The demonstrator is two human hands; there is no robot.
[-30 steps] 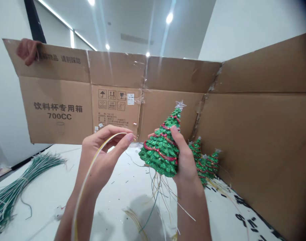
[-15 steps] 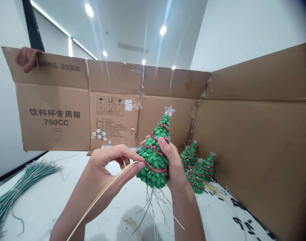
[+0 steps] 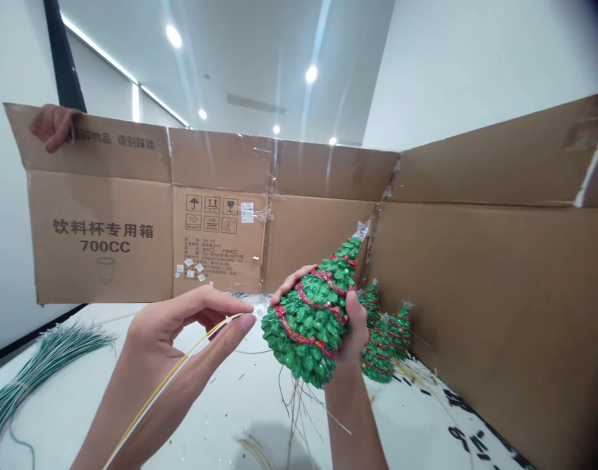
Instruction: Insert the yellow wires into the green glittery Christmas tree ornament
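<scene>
the right hand (image 3: pixel 348 326) has its grip closed around a small green glittery christmas tree with red bead garlands and a clear star on top (image 3: pixel 313 320), holding it above the white table (image 3: pixel 74 405) and tilted so the star leans up and to the right, toward the brown cardboard screen (image 3: pixel 475 294). a loose bunch of thin yellow, white and green wires (image 3: pixel 294 405) hangs from the tree's base, not touching the table as far as the view shows.

the left hand (image 3: pixel 181 333) pinches a thin yellow and white wire (image 3: pixel 181 372) between thumb and forefinger, its grip together on the wire's end, which sits just beside the tree's lower left edge. the rest of the wire runs down along the forearm and out of the picture.

the step in hand looks like bringing the wire's tip to the tree, probably to thread it in among the foliage or at the base; the exact entry spot is hidden by the fingertips. the next move would call for a fine, steady push with the tree held at a fixed tilt.

a few more small green glittery trees (image 3: pixel 384 336) stand on the table behind the right wrist, near the cardboard. a thick bundle of green and white wires (image 3: pixel 29 372) lies far left, well apart.
</scene>
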